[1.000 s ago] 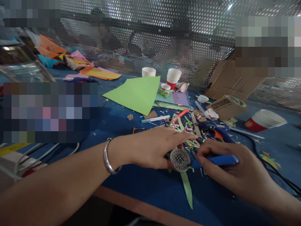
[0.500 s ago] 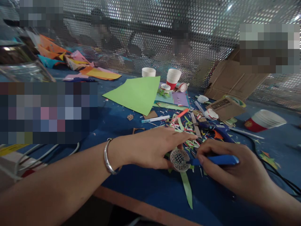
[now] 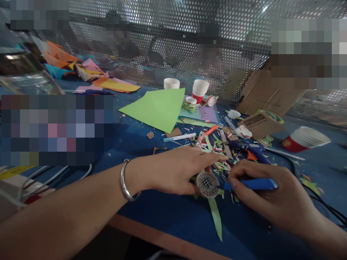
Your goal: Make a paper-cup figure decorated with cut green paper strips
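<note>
A small round white disc (image 3: pixel 207 184) with a dark grid and marks drawn on its top sits near the table's front edge. Thumb and fingers of my left hand (image 3: pixel 176 171) grip it from its left side; some fingertips are hidden behind it. My right hand (image 3: pixel 267 195) is closed round a blue pen (image 3: pixel 255 184), whose tip points left at the disc's right part. Whether the tip touches cannot be made out. Below the disc a pale green paper strip (image 3: pixel 216 220) points toward the table edge.
Paper scraps (image 3: pixel 221 165) litter the blue table behind my hands, with a white marker (image 3: pixel 180 137) and an orange pen (image 3: pixel 208 133). Farther back lie green paper (image 3: pixel 159 108) and stacked cups (image 3: pixel 200 90). More cups (image 3: pixel 306 139) and a black cable (image 3: pixel 292 169) are at the right.
My right hand and the blue pen have shifted very slightly to the right. My left hand and the disc look almost unmoved.
</note>
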Motion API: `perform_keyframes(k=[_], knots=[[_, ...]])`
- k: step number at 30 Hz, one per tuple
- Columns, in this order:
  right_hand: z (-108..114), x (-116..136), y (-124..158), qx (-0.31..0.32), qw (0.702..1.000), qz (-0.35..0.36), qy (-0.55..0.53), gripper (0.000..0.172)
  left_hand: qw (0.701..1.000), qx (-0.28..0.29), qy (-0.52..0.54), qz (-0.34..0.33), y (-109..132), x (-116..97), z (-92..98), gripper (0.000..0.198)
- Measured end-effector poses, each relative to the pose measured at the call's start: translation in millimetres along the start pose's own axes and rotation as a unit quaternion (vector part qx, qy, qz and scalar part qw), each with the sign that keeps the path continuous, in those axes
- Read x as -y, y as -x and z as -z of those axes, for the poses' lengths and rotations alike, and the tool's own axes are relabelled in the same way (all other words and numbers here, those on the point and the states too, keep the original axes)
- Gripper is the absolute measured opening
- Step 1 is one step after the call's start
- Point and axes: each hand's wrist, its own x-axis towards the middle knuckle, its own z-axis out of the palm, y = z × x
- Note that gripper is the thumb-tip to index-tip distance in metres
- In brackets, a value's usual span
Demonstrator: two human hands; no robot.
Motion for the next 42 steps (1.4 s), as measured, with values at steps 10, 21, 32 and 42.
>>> perform_keyframes(k=[10,21,32,42], knots=[[-0.3,0.6,-1.9,0.012,1.000,-0.001,-0.003,0.019,1.000,0.000,-0.005,-0.010,0.4,1.7,-1.2,0.081],[0.2,0.6,1.8,0.015,1.000,0.006,-0.010,0.019,1.000,0.004,0.004,-0.007,-0.3,1.1,-0.5,0.081],[-2.1,-2.9,-0.8,-0.008,1.000,-0.011,-0.010,0.017,1.000,0.012,-0.003,0.003,-0.9,-1.1,1.6,0.083],[-4.2,-1.0,-1.7,-0.014,1.000,-0.010,-0.010,0.019,1.000,0.015,-0.001,0.002,-0.3,-0.3,1.6,0.083]])
